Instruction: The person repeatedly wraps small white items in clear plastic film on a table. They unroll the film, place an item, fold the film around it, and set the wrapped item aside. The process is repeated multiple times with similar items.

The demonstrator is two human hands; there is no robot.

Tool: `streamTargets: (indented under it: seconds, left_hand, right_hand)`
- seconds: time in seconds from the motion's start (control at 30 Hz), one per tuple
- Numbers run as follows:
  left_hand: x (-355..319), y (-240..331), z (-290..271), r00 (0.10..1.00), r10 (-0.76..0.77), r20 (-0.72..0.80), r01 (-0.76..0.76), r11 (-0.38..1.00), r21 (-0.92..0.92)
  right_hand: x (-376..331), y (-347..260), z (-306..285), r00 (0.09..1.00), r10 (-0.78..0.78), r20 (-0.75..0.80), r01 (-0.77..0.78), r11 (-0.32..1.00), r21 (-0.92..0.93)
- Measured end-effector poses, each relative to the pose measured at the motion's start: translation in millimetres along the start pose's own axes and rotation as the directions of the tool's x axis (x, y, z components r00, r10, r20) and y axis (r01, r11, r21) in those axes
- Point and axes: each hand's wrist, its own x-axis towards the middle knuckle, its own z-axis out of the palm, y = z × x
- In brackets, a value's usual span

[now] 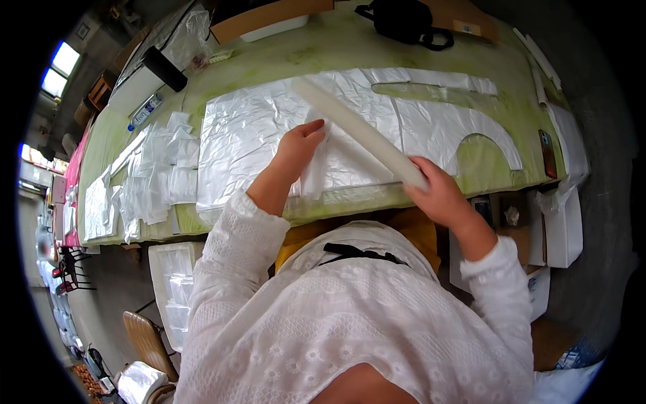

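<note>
My right hand [437, 192] is closed around the near end of a long, flat white strip [363, 131], which looks like foam. The strip slants away to the far left, above a stack of shiny thin plastic sheets [249, 128]. My left hand [299, 151] is closed on the upper part of a folded piece of translucent plastic film [312, 172], and its fingertips are partly hidden. The sheets lie flat on the green-covered table [282, 60]. At the right their outline curves around a rounded cut-out, with a narrow arm behind.
Smaller folded plastic pieces [151, 175] lie in overlapping piles at the left, near a water bottle [145, 111] and a black cylinder [163, 69]. A phone [547, 153] rests by the right edge. Behind stand a cardboard box [262, 20] and a black bag [404, 20]. A white bin [158, 269] stands below left.
</note>
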Motion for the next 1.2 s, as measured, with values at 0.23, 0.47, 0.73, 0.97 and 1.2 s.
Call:
streamTargets:
  seconds: [0.23, 0.47, 0.73, 0.97, 1.2]
  left_hand:
    - [-54.6, 3.4, -2.7, 0.989, -0.122, 0.081, 0.114, 0.989, 0.094]
    - [-115.6, -7.3, 8.8, 0.918, -0.276, 0.286, 0.312, 0.946, -0.087]
    - [-128.4, -18.8, 14.0, 0.913, -0.263, 0.312, 0.362, 0.876, -0.319]
    - [-154.0, -22.9, -8.0, 0.803, -0.199, 0.562, 0.408, 0.871, -0.273]
    - [-122.7, -34.4, -43.4, 0.714, 0.678, 0.174, -0.687, 0.633, 0.357]
  right_hand:
    - [43.4, 19.5, 3.5, 0.981, -0.193, 0.005, 0.173, 0.871, -0.46]
    - [64.9, 46.4, -18.5, 0.977, -0.145, -0.159, 0.013, 0.778, -0.628]
    - [37.9, -17.3, 56.4, 0.786, -0.603, 0.138, 0.597, 0.681, -0.424]
    - [55.5, -6.1, 111.0, 0.788, -0.603, 0.12, 0.612, 0.747, -0.259]
    - [70.9, -14.1, 110.8, 0.833, -0.552, -0.034, 0.546, 0.83, -0.116]
